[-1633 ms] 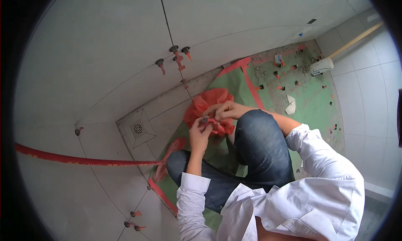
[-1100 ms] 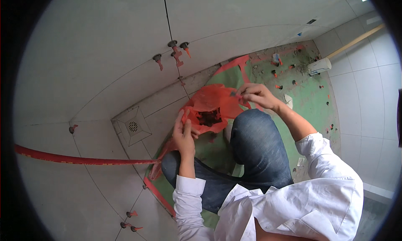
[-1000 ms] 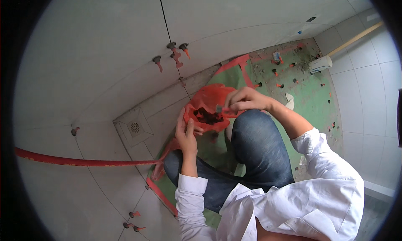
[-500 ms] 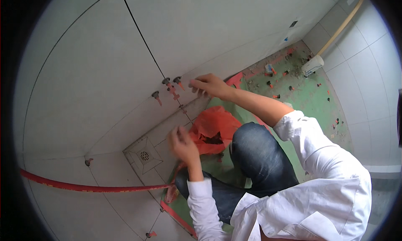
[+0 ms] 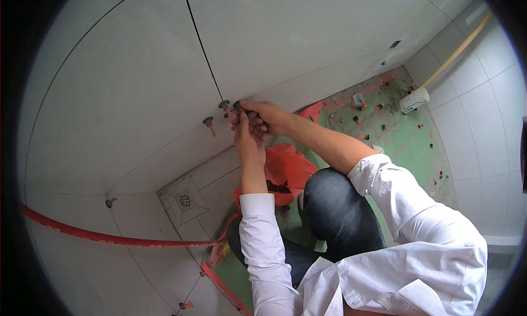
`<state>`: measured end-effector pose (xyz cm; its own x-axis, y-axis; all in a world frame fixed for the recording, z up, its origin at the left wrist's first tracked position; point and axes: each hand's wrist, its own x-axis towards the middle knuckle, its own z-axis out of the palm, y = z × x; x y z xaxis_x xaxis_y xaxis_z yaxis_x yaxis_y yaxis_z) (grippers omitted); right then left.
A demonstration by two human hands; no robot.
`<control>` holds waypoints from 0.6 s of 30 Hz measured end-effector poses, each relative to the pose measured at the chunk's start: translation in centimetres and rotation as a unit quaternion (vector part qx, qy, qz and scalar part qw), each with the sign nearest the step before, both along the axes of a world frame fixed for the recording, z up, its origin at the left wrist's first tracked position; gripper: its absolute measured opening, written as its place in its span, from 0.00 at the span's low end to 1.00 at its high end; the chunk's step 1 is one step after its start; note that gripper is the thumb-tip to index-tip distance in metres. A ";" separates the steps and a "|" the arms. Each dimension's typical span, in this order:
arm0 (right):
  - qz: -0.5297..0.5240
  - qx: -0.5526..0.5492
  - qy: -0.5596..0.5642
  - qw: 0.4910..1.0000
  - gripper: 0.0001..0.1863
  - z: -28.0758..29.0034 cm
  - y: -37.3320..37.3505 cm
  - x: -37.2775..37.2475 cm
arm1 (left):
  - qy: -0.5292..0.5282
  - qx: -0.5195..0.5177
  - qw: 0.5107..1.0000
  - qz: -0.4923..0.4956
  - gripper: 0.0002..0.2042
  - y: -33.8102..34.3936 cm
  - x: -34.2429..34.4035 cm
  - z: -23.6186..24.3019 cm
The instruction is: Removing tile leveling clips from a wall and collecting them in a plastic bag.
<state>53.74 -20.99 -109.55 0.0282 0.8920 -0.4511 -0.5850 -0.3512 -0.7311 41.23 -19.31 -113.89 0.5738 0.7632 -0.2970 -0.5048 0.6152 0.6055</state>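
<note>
Both hands meet low on the grey tiled wall, where two tile joints cross. Fingers and thumb of my right hand close on a tile leveler with a dark round cap. Just below and against it, my left hand is closed with its fingertips at the same leveler; what lies between them is hidden. Immediately to the left, a second leveler with a pinkish-red stem sits on the joint. Another leveler, dark-capped with a reddish handle, sticks out of the wall further left.
An open red plastic bag lies by my knee. A square floor drain is set at the wall's foot. A red strap crosses at left. Loose levelers litter the green floor covering near a white, wooden-handled tool.
My left hand has risen from above the drain to the wall. My right hand has closed on the leveler beside it, and the two hands have come together.
</note>
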 end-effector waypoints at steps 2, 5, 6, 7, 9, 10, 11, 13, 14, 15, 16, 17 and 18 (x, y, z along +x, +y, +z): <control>-0.025 -0.017 0.017 0.999 0.25 -1.0 0.1 0.3 | -0.039 -0.045 0.998 0.011 0.16 0.0 0.3 -0.5; -0.029 -0.009 0.029 0.999 0.23 -0.9 0.3 -0.8 | -0.082 -0.051 0.995 0.024 0.12 0.6 -0.3 -1.4; -0.036 -0.009 -0.014 0.999 0.22 -0.5 0.5 -1.3 | -0.067 -0.064 0.995 0.045 0.10 0.9 -0.3 -1.8; -0.048 -0.013 -0.061 0.997 0.21 -0.3 0.3 -1.4 | -0.054 -0.080 0.993 0.061 0.09 0.6 0.0 -1.8; -0.056 -0.018 -0.097 0.994 0.19 0.0 0.1 -1.7 | 0.000 -0.033 0.995 0.090 0.09 -0.2 0.4 -1.8; -0.065 -0.018 -0.134 0.989 0.18 0.0 0.2 -1.4 | 0.051 0.019 0.992 0.116 0.09 -0.6 1.0 -1.3; -0.064 -0.019 -0.137 0.988 0.18 0.0 0.1 -1.4 | 0.049 0.018 0.992 0.117 0.09 -0.8 1.5 -0.8; -0.097 -0.015 -0.196 0.976 0.21 -0.5 0.1 -1.4 | 0.158 0.135 0.965 0.158 0.09 -1.0 2.2 -0.4; -0.095 -0.014 -0.198 0.975 0.21 -0.9 0.2 -1.4 | 0.156 0.135 0.965 0.160 0.09 -1.2 2.3 -0.6; -0.099 -0.009 -0.275 0.956 0.22 -1.2 0.4 -1.4 | 0.271 0.275 0.896 0.218 0.09 -1.4 2.3 -0.7; -0.101 -0.007 -0.347 0.932 0.24 -1.3 0.3 -2.0 | 0.380 0.401 0.790 0.265 0.09 -1.7 1.8 -1.1; -0.099 -0.010 -0.347 0.933 0.24 -1.2 -0.1 -2.3 | 0.382 0.398 0.791 0.265 0.09 -1.8 1.5 -1.4; -0.085 0.004 -0.420 0.903 0.23 -1.1 -0.6 -2.4 | 0.333 0.375 0.825 0.261 0.10 -1.7 1.2 -1.7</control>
